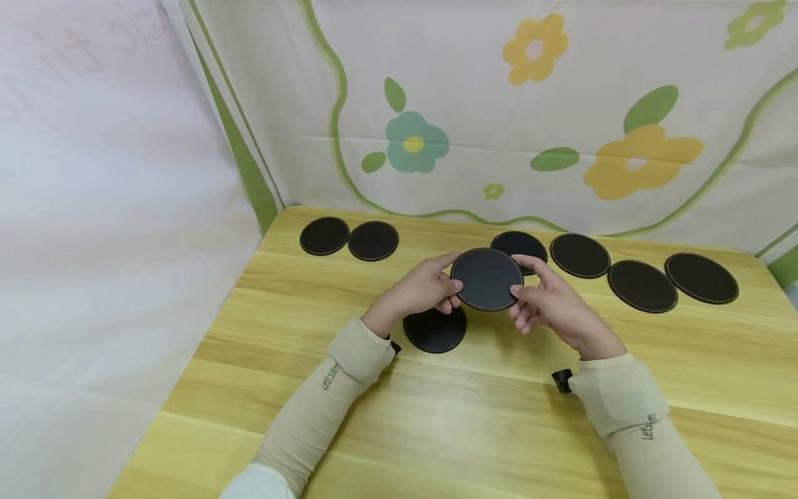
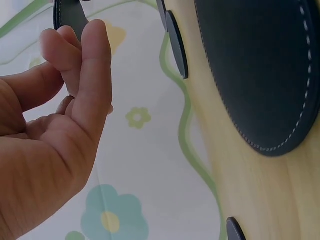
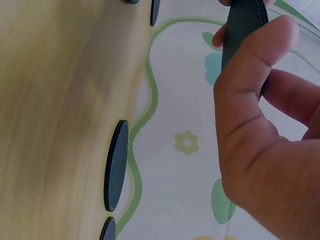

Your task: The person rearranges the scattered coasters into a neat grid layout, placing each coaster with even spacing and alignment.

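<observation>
Between my two hands a round black coaster [image 1: 487, 279] with a stitched rim is held up above the table. My left hand [image 1: 427, 285] pinches its left edge, thumb on the near face. The right hand [image 1: 555, 301] grips the opposite edge between thumb and fingers. In the right wrist view the held coaster [image 3: 243, 32] appears edge-on behind the right hand [image 3: 265, 115]. Just below the left hand, another black coaster [image 1: 435, 330] lies flat on the table. A further coaster [image 1: 519, 246] lies behind the held one, partly hidden by it and the right fingers.
Two coasters [image 1: 324, 236] lie side by side at the back left of the wooden table [image 1: 436, 430]. Several more [image 1: 642, 286] are spread along the back right. A white curtain with printed flowers [image 1: 474, 104] hangs behind the table, and white cloth [image 1: 118, 229] hangs at its left.
</observation>
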Demonstrator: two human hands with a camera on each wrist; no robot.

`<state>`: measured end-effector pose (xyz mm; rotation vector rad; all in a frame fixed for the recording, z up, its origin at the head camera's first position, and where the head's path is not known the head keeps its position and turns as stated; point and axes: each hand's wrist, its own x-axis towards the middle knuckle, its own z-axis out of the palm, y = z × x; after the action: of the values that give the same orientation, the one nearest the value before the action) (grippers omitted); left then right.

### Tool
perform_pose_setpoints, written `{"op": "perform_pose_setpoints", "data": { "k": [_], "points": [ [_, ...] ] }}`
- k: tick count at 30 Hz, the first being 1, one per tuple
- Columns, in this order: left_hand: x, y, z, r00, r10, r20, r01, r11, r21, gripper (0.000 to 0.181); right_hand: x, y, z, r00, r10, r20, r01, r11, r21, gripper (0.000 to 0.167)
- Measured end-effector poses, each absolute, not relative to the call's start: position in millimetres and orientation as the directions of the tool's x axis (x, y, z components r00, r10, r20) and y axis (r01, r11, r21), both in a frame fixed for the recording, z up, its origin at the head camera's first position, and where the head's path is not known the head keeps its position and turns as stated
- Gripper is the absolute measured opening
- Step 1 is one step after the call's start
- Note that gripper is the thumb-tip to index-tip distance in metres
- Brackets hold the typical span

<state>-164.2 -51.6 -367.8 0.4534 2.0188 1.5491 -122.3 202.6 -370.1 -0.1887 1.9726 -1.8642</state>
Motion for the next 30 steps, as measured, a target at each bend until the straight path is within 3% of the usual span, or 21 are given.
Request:
{"op": "perform_pose_setpoints", "data": {
  "k": [7,17,30],
  "points": [
    [-160.0,-41.8,-376.2,-0.75,0.594,-0.293,-0.064,0.375,0.925,0.068,-115.8,212.4,-382.0,-0.882,-0.375,-0.286,0.239,0.169,-0.956,0.073],
    [-157.9,-40.5,-382.0,-0.695,0.64,-0.328,0.092,0.532,0.842,0.08,-113.9,211.8,-389.3,-0.878,-0.381,-0.289,0.23,0.195,-0.954,0.073],
    [-158.1,-39.5,-381.5,-0.68,0.646,-0.345,0.084,0.537,0.839,0.084,-114.8,214.1,-389.8,-0.874,-0.371,-0.314,0.252,0.207,-0.945,0.073]
  ]
}}
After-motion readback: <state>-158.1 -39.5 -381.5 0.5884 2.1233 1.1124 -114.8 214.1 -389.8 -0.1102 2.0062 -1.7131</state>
